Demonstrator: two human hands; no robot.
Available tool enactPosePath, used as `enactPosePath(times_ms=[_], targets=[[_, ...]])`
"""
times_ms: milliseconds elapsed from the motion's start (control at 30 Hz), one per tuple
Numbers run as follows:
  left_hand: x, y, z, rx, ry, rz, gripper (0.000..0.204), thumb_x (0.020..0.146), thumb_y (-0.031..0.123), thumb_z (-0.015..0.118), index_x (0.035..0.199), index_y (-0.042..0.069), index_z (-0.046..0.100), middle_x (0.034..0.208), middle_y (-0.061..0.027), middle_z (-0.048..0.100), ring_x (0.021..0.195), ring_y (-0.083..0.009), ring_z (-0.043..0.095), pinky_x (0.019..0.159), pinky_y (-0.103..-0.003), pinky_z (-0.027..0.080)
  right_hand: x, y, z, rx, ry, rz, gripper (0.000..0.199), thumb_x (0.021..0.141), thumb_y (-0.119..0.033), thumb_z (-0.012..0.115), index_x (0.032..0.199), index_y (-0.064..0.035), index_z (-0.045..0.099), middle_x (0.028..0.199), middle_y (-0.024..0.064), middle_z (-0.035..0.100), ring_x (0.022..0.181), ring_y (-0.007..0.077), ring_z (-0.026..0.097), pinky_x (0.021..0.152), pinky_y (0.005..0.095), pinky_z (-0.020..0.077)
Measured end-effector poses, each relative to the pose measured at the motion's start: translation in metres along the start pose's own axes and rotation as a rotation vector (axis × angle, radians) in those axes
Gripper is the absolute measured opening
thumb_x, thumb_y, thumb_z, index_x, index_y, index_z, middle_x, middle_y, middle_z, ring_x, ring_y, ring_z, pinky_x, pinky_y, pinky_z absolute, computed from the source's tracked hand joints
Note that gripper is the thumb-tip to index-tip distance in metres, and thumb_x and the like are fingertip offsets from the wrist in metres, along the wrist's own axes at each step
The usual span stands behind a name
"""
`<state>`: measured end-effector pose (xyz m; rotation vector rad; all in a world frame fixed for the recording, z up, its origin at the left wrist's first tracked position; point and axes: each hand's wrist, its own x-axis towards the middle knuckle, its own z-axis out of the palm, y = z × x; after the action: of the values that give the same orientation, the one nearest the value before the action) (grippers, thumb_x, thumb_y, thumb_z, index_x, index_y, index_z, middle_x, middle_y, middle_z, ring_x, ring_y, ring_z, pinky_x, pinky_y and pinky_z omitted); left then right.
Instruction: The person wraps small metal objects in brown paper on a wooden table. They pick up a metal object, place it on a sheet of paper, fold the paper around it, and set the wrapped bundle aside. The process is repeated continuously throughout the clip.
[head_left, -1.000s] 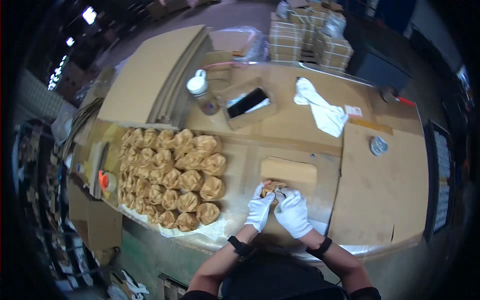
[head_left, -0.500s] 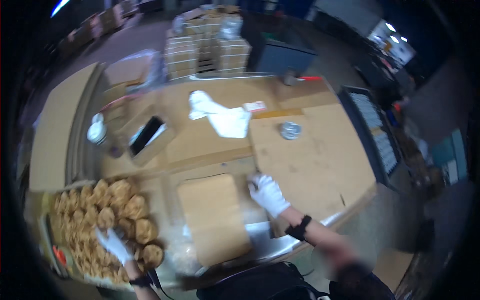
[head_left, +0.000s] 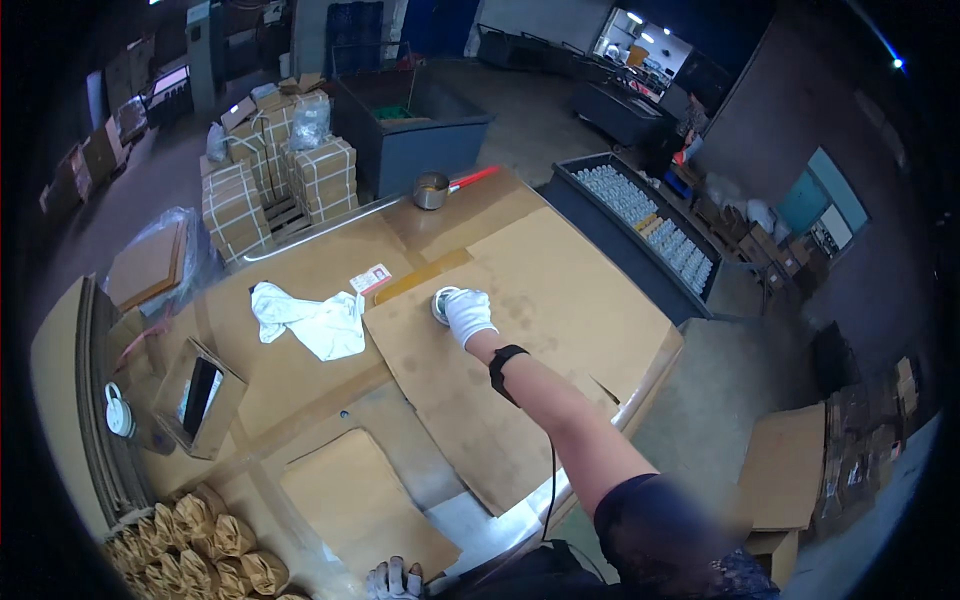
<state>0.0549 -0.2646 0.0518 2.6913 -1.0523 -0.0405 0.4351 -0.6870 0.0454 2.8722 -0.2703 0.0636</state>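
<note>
My right hand (head_left: 470, 316), in a white glove, reaches out over the large cardboard sheet. Its fingers are closed on a round silver metal part (head_left: 439, 304), mostly hidden behind them. At the lower edge, my left hand (head_left: 394, 580) shows only its gloved fingers, slightly apart and dark at the tips. No object is visible in them; the palm is cut off. Close beside them lies a stack of brown paper sheets (head_left: 362, 497). Several brown paper-wrapped pieces (head_left: 200, 545) crowd the lower left corner.
A white cloth (head_left: 315, 322) and a small card (head_left: 371, 279) lie left of the cardboard sheet. A metal cup (head_left: 431, 191) stands by a red handle at the far edge. An open box (head_left: 199, 398) holds a dark phone-like object. A bin (head_left: 640, 228) of silver parts stands beyond the table.
My right hand has moved away from the paper stack to the round metal part and closed on it. The left hand has left the wrapped pieces. The view has swung right.
</note>
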Motion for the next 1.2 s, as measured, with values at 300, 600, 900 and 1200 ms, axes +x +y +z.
enactPosePath(times_ms=[300, 600, 900, 1200], targets=[[-0.008, 0.018, 0.025, 0.029, 0.114, -0.068, 0.037, 0.091, 0.018, 0.060, 0.127, 0.013, 0.053, 0.141, -0.0163, 0.051, 0.124, -0.0415, 0.052, 0.101, -0.057, 0.046, -0.166, -0.006, -0.048, 0.100, -0.166, -0.295, 0.015, 0.083, -0.022, 0.061, 0.083, -0.0087, 0.069, 0.080, 0.0145, 0.072, 0.070, 0.0326, 0.072, 0.061, 0.0460, 0.0551], [-0.010, 0.012, 0.019, -0.103, 0.192, -0.172, 0.023, 0.084, 0.022, 0.069, 0.105, 0.015, 0.066, 0.126, -0.0107, 0.059, 0.118, -0.0304, 0.055, 0.101, -0.049, 0.044, -0.206, -0.010, -0.046, 0.230, -0.083, -0.221, 0.033, 0.092, -0.037, 0.054, 0.081, -0.0101, 0.069, 0.071, 0.0157, 0.070, 0.064, 0.0336, 0.070, 0.058, 0.0490, 0.0554], [-0.026, 0.007, 0.034, -0.098, 0.238, -0.099, 0.018, 0.086, 0.014, 0.059, 0.103, 0.010, 0.061, 0.102, -0.0091, 0.064, 0.096, -0.0277, 0.065, 0.083, -0.042, 0.053, -0.263, -0.108, -0.103, 1.271, -1.087, -0.195, 0.039, 0.081, -0.025, 0.079, 0.111, -0.0014, 0.071, 0.092, 0.0079, 0.073, 0.080, 0.0136, 0.067, 0.068, 0.0310, 0.0537], [0.042, -0.029, -0.032, -0.039, 0.481, -0.168, 0.015, 0.085, 0.011, 0.064, 0.098, 0.004, 0.063, 0.097, -0.0123, 0.068, 0.090, -0.0322, 0.067, 0.083, -0.043, 0.053, -0.284, -0.166, -0.090, 1.255, -1.323, 0.029, 0.037, 0.089, -0.041, 0.070, 0.106, -0.0077, 0.071, 0.092, 0.0049, 0.072, 0.076, 0.0178, 0.067, 0.065, 0.0310, 0.0531]])
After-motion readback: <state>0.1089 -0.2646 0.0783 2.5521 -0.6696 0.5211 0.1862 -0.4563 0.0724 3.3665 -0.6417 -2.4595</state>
